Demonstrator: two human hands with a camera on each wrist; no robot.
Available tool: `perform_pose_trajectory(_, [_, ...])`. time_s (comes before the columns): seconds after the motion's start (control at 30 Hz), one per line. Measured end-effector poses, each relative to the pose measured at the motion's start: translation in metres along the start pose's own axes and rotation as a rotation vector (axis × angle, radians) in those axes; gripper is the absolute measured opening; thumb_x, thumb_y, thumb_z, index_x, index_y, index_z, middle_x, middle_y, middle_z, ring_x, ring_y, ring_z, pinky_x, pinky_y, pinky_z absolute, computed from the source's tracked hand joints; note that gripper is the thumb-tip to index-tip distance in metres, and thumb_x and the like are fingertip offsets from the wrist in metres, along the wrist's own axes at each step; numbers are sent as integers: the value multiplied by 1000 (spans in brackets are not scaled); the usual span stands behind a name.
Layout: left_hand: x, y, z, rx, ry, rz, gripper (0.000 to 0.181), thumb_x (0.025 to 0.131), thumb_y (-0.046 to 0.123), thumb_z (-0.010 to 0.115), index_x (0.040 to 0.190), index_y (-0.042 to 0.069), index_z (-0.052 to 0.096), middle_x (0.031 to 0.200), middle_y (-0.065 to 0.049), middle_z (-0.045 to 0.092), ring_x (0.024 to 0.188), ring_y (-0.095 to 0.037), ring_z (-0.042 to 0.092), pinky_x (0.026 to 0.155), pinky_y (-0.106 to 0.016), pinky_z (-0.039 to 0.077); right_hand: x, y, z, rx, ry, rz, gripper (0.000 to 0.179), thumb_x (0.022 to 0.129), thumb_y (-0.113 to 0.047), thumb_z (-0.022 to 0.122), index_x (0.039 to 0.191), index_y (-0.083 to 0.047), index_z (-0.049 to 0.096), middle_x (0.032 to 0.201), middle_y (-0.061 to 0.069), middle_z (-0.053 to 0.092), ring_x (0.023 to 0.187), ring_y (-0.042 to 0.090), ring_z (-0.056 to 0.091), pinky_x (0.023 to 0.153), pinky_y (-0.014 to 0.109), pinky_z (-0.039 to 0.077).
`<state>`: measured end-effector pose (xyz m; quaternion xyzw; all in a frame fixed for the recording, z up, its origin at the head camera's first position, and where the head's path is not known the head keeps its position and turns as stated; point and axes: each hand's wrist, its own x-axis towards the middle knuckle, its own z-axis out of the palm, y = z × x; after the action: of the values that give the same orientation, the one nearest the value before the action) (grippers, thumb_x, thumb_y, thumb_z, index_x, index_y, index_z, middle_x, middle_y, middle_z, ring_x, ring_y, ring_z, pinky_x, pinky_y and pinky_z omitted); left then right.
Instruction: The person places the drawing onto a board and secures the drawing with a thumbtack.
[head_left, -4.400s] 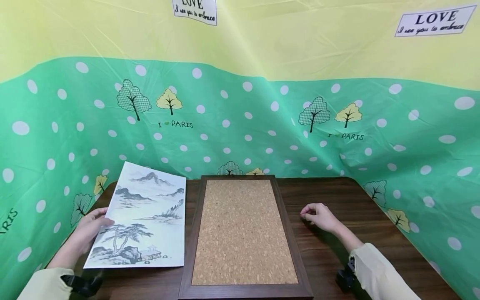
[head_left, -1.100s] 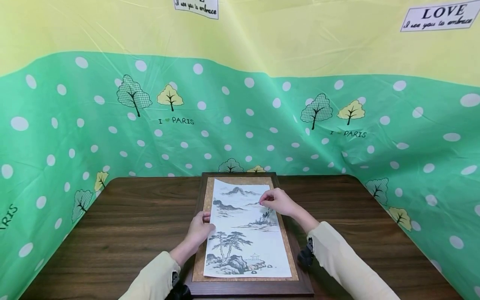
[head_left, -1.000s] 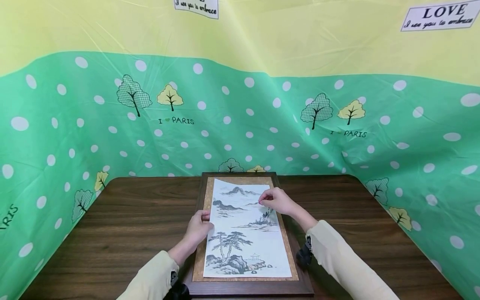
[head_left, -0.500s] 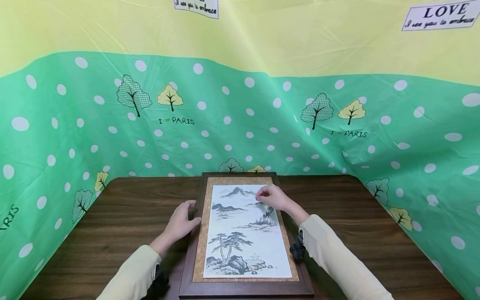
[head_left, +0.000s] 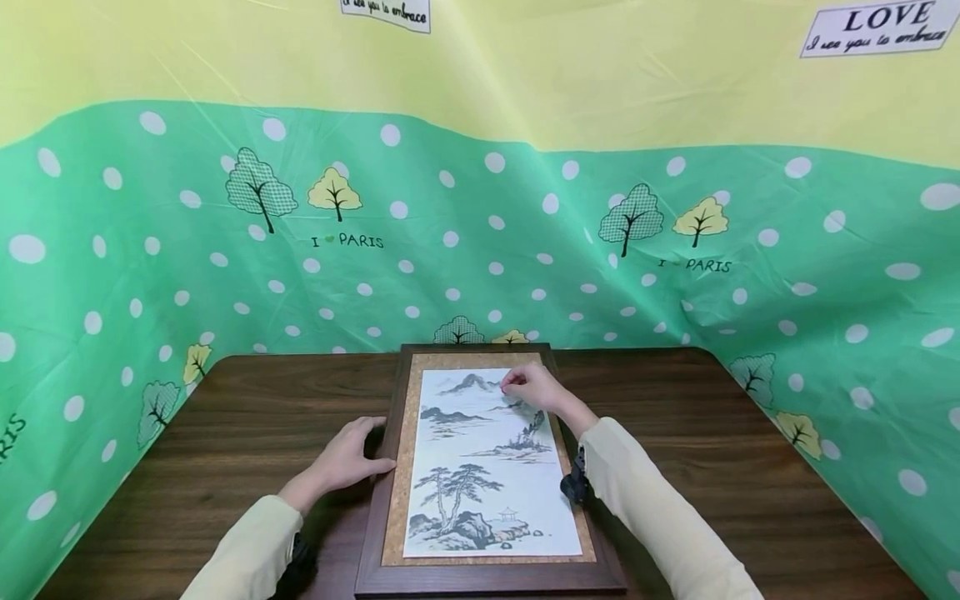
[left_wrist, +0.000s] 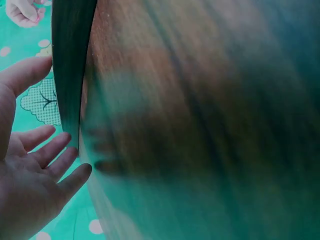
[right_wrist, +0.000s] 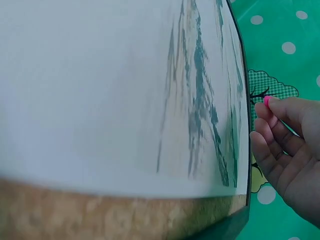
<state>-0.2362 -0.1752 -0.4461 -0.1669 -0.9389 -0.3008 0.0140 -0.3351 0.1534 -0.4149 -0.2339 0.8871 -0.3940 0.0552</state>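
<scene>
A white sheet with an ink landscape painting [head_left: 480, 450] lies flat on a cork board [head_left: 410, 442] in a dark wood frame [head_left: 491, 577], cork showing all round it. My left hand [head_left: 341, 462] rests its thumb and fingertips along the frame's left side, fingers loosely spread in the left wrist view. Over the painting's upper right, my right hand [head_left: 542, 390] pinches a small pink pushpin [right_wrist: 267, 101] between thumb and index finger. Only the pin's pink head shows; its point is hidden. The other fingers of that hand are bent and hold nothing.
The framed board lies on a dark brown wooden table [head_left: 247, 417], its far end near the table's back edge. Behind and at both sides hangs a green and yellow cloth [head_left: 450, 200] with dots and trees. A dark wrist camera [head_left: 576, 479] sits close to the frame's right side.
Earlier my left hand held the painting left of the bare board, then at its edge on the cork. It has released the sheet and moved to the frame. My right hand has shifted up and left.
</scene>
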Motion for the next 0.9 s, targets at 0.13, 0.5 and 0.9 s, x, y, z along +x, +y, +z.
perform_pose_trajectory(0.13, [-3, -2, -2, -18, -15, -18, 70, 74, 31, 74, 128, -5, 46, 128, -22, 47, 119, -39, 41, 92, -51, 37, 8, 0, 5, 5, 12, 2, 15, 88, -4, 57, 92, 5, 67, 80, 11, 65, 68, 22, 58, 60, 26, 45])
perform_pose_trajectory(0.5, [-8, -4, -1, -74, -46, -45, 72, 74, 36, 73, 129, -3, 47, 128, -21, 48, 119, -37, 43, 93, -50, 38, 22, 6, 6, 43, 60, 43, 15, 89, -3, 56, 94, 8, 66, 82, 15, 63, 65, 17, 52, 56, 26, 44])
perform_pose_trajectory(0.9, [-4, -3, -2, -102, -72, -27, 72, 72, 32, 75, 127, -6, 47, 126, -22, 49, 117, -37, 44, 92, -49, 39, 38, 20, 8, -42, 139, 88, 11, 86, -2, 59, 87, 2, 69, 80, 10, 65, 67, 14, 54, 59, 25, 44])
